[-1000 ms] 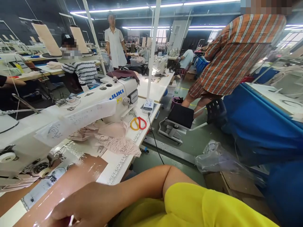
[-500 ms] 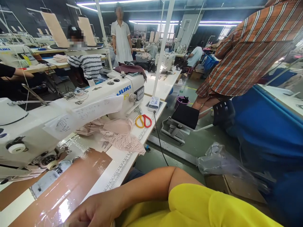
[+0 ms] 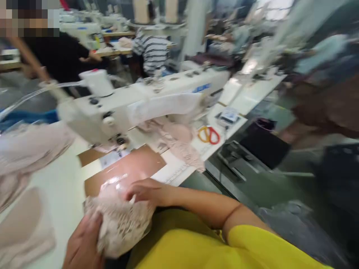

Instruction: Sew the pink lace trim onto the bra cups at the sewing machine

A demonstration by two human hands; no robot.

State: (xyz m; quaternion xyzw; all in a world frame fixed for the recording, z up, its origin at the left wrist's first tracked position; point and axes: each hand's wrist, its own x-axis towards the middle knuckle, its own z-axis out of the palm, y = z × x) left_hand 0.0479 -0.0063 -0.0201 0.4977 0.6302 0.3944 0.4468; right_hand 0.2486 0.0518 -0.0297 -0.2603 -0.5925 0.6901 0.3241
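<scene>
A crumpled beige lace garment piece point(image 3: 123, 224) is held up close to my body, at the front edge of the sewing table. My left hand point(image 3: 85, 237) grips its left side, thumb on top. At its upper right edge, my right hand point(image 3: 146, 192) has its fingers closed on the fabric; the fingertips are partly hidden and blurred. Just beyond the hands stands a white sewing machine point(image 3: 165, 91) with a paper strip along its arm. Brown, glossy sheeting point(image 3: 140, 162) covers the table by the needle area.
Scissors with yellow and red handles point(image 3: 209, 135) lie right of another beige lace piece point(image 3: 183, 144). Stacked beige fabric point(image 3: 30, 145) and a beige cut piece point(image 3: 28, 220) lie on the left. A black stool point(image 3: 265, 149) stands right. Other people sit behind the machine.
The view has swung left and is blurred. My left hand and the lace piece have come into view. My right hand, formerly at the bottom edge, now shows on the lace.
</scene>
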